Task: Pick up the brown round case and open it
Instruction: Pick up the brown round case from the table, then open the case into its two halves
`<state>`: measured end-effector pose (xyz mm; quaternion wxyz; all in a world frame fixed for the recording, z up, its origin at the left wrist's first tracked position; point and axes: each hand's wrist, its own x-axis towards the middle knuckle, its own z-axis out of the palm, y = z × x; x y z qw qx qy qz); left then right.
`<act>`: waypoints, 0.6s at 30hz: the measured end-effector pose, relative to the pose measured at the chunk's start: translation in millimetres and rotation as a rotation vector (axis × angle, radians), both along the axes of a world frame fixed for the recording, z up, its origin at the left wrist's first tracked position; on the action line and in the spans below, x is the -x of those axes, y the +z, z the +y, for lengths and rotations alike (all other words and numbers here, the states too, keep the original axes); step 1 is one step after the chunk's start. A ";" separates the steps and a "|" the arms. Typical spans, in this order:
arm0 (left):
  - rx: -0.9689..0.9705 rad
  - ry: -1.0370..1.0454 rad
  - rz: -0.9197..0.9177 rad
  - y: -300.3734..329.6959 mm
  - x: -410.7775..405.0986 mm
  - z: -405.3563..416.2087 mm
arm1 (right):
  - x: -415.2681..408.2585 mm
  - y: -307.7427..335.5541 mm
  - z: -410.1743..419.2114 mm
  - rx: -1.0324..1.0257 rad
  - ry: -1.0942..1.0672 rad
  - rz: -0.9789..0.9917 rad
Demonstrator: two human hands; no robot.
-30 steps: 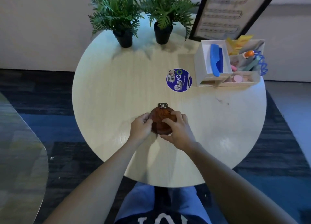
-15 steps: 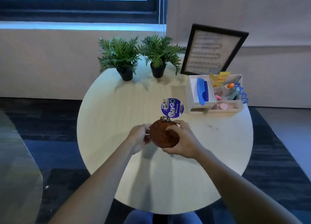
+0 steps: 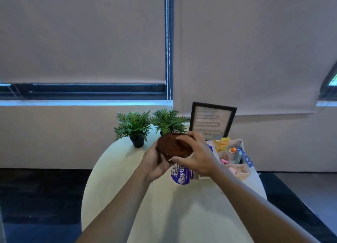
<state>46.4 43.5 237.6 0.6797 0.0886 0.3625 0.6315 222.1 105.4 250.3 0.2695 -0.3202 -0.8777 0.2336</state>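
Note:
The brown round case (image 3: 171, 145) is held up in the air above the round pale table (image 3: 164, 215), tilted with its top face toward me. My left hand (image 3: 155, 162) cups it from below and on its left side. My right hand (image 3: 196, 156) grips its right edge, fingers over the top and thumb under the front rim. A small metal clasp shows at its far edge. The lid looks closed; no gap is visible.
Two small potted ferns (image 3: 134, 128) (image 3: 168, 122) stand at the table's far side. A black-framed picture (image 3: 211, 122) leans behind a white organiser box (image 3: 237, 169) of small items at the right. A round blue sticker (image 3: 182, 175) lies under my hands.
Both hands have lifted the case off the table and raised it higher. The view has tilted up, showing the window blinds and wall.

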 end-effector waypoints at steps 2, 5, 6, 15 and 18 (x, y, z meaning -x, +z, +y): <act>-0.017 0.017 0.050 12.0 3.4 3.2 | 0.4 11.9 2.8 -0.030 -0.006 -0.011; -0.038 0.025 0.102 29.1 9.4 3.9 | 3.1 27.4 10.6 -0.047 0.000 -0.033; -0.038 0.024 0.132 34.3 10.8 3.1 | 5.1 34.4 12.7 -0.044 -0.002 -0.023; 0.123 0.129 0.444 70.0 10.9 6.7 | 36.5 92.6 33.1 0.229 -0.046 0.154; 0.168 0.166 0.514 78.0 4.8 2.8 | 46.5 101.0 36.8 0.363 -0.072 0.216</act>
